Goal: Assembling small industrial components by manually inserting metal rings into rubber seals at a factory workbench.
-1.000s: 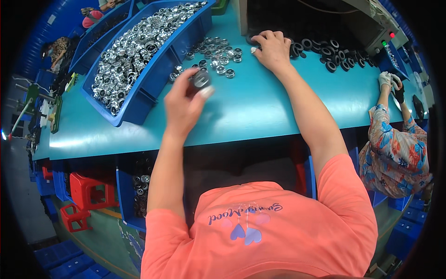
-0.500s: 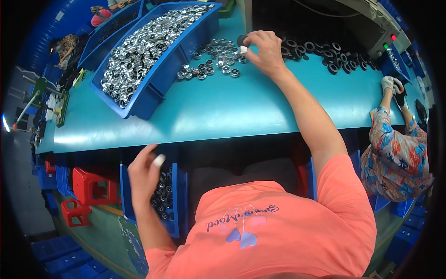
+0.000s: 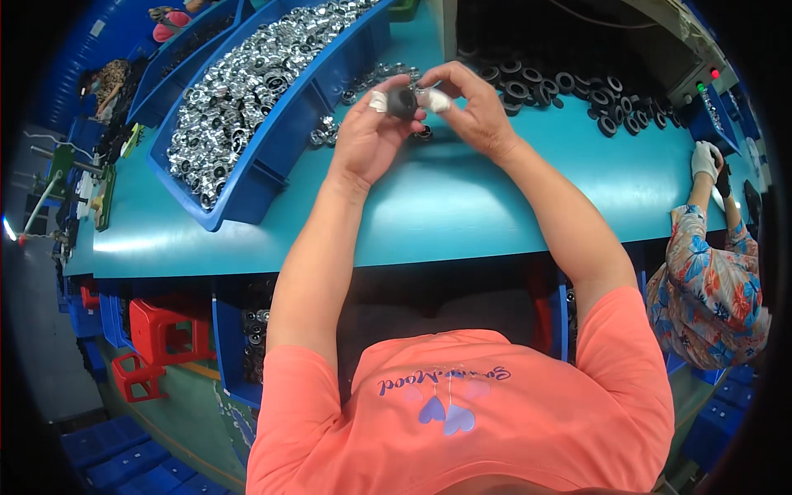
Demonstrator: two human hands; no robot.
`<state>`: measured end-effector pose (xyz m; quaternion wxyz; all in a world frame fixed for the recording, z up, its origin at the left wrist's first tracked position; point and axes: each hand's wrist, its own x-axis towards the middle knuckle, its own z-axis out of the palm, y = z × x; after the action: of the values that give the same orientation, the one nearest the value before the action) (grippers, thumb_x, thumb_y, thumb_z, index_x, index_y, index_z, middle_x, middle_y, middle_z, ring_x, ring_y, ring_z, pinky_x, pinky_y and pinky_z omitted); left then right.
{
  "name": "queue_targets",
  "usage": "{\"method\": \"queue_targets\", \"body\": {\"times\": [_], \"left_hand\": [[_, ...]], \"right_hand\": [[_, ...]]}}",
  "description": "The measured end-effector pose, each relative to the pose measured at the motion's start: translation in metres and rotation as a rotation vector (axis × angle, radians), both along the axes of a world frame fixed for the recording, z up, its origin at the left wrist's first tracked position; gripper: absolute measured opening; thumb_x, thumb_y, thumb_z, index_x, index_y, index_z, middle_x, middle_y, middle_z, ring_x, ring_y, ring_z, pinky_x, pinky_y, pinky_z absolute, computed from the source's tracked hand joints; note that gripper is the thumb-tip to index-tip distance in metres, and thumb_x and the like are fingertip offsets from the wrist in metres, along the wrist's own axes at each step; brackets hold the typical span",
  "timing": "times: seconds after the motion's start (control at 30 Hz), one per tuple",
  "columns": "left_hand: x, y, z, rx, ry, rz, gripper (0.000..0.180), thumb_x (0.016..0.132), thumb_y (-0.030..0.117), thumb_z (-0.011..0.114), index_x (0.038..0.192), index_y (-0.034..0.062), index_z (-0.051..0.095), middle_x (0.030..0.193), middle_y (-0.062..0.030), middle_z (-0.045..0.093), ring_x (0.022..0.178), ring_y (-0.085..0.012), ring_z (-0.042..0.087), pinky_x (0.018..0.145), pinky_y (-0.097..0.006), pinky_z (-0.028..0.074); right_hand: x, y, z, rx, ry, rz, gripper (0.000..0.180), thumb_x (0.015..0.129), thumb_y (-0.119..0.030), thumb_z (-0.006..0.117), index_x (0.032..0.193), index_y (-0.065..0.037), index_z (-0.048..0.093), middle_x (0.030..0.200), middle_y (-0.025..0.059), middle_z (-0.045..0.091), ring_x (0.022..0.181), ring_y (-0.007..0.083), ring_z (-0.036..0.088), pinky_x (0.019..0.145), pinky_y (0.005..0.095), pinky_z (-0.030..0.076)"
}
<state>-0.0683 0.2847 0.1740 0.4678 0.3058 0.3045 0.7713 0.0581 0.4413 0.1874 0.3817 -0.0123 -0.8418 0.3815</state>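
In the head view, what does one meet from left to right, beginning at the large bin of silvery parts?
Blue bin, left hand, black round part, right hand, black rings, co-worker's white-gloved hand.

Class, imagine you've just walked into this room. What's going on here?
A person at a blue-green table holds a black round piece in the left hand, above the tabletop. The right hand meets it there, fingertips close beside the piece. To the left, a blue tub is heaped with silver pieces; black rings lie at the back right. Another person is at the far right.
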Motion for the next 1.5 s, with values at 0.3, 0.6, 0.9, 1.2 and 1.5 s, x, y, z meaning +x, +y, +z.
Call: {"method": "queue_targets", "body": {"times": [0.3,0.6,0.9,1.2,1.5], "left_hand": [[-0.014,-0.003,-0.002,0.087,-0.173,0.082,0.039,0.105,0.019,0.044,0.136,-0.0041,0.044,0.129,-0.0298,0.055,0.114,-0.0402,0.061,0.102,-0.046,0.052],[-0.021,-0.009,-0.008,0.115,-0.105,0.061,0.036,0.107,0.021,0.036,0.136,0.0025,0.045,0.131,-0.0296,0.054,0.112,-0.0398,0.062,0.093,-0.043,0.057],[-0.014,-0.009,-0.007,-0.013,-0.061,0.124,0.036,0.108,0.026,0.034,0.134,0.0049,0.047,0.124,-0.0252,0.059,0.097,-0.0318,0.066,0.074,-0.035,0.056],[-0.015,-0.006,-0.014,-0.034,-0.095,0.108,0.033,0.108,0.026,0.033,0.129,0.0069,0.05,0.122,-0.0226,0.061,0.094,-0.0262,0.065,0.076,-0.035,0.055],[-0.013,-0.006,-0.009,0.012,-0.146,0.044,0.04,0.107,0.028,0.038,0.138,0.0039,0.047,0.125,-0.0227,0.059,0.099,-0.0261,0.064,0.089,-0.036,0.056]], "right_hand": [[0.0,-0.003,-0.004,-0.023,-0.264,-0.042,0.026,0.078,-0.027,0.078,0.095,-0.009,0.069,0.08,0.0046,0.069,0.069,0.0179,0.064,0.064,0.0318,0.051],[0.002,-0.011,-0.003,0.208,-0.461,0.095,0.028,0.075,-0.026,0.079,0.098,-0.011,0.072,0.096,0.0088,0.066,0.094,0.0288,0.064,0.079,0.0407,0.052],[0.001,-0.002,-0.006,-0.428,-0.328,0.099,0.026,0.081,-0.019,0.073,0.103,-0.005,0.072,0.093,0.0056,0.07,0.082,0.0163,0.065,0.078,0.031,0.052],[0.001,-0.009,0.002,-0.786,-0.279,0.276,0.043,0.077,-0.003,0.066,0.12,-0.001,0.064,0.115,0.0097,0.068,0.11,0.0183,0.063,0.101,0.0328,0.047],[0.0,-0.005,-0.001,-0.794,-0.226,0.305,0.04,0.078,-0.007,0.07,0.118,-0.002,0.065,0.116,0.0095,0.069,0.109,0.0176,0.063,0.101,0.0329,0.048]]}}
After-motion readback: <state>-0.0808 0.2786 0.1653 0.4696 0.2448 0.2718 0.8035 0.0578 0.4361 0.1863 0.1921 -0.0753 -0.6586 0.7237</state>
